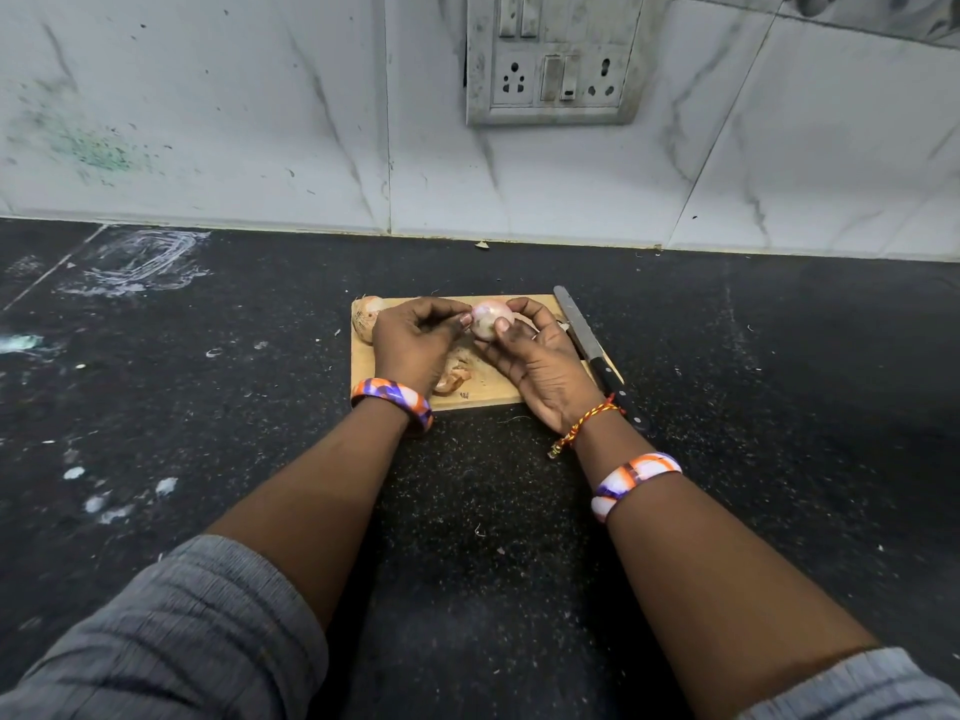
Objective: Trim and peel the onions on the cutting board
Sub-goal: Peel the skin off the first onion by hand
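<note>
Even, soft overhead light, moderately bright, pale tiled wall point(260, 122) well lit, dark speckled worktop point(779, 381) with a faint sheen at right, soft shadow under the forearms, wide-angle bending at edges, sleeves slightly soft

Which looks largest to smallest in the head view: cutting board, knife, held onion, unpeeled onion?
1. cutting board
2. knife
3. held onion and unpeeled onion: unsure, since both hands cover part of one and the left hand hides part of the other.
</note>
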The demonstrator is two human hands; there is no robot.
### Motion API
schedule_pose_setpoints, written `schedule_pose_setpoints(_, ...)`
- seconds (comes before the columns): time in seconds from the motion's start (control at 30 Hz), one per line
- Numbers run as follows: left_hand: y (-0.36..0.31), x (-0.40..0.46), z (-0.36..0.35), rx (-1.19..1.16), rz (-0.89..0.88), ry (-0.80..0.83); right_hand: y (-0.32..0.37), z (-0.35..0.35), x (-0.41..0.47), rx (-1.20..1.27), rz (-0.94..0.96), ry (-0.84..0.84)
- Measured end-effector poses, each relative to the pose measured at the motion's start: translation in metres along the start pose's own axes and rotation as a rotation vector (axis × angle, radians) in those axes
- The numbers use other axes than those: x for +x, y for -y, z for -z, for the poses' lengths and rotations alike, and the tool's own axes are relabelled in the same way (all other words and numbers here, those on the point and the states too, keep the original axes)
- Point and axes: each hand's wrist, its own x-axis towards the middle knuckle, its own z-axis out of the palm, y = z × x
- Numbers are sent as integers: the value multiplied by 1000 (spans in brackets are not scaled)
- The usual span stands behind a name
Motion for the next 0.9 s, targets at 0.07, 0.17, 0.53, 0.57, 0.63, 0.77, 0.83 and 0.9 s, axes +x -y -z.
schedule_pose_setpoints(0.07, 1, 0, 0, 28, -4, -10, 0, 1, 0, 3, 10, 14)
schedule_pose_setpoints(0.17, 1, 1, -1, 20, 7, -1, -1, 3, -1, -18, 38, 31)
schedule_pose_setpoints(0.53, -6, -6, -7, 54, 81, 167, -1, 2, -1, -8, 77, -42)
schedule_pose_setpoints(0.57, -7, -6, -5, 42, 83, 147, -1, 2, -1, -7, 66, -25)
schedule_pose_setpoints(0.63, -7, -6, -3, 71, 52, 97, -1, 2, -1, -20, 23, 9)
schedule_pose_setpoints(0.77, -8, -5, -5, 38, 61, 71, -1, 2, -1, -20, 5, 8)
schedule_pose_setpoints(0.83, -8, -6, -6, 85, 31, 63, -1, 2, -1, 14, 12, -7)
schedule_pose_setpoints(0.9, -9, -7, -7, 138, -21, 45, -1, 2, 0, 39, 17, -12)
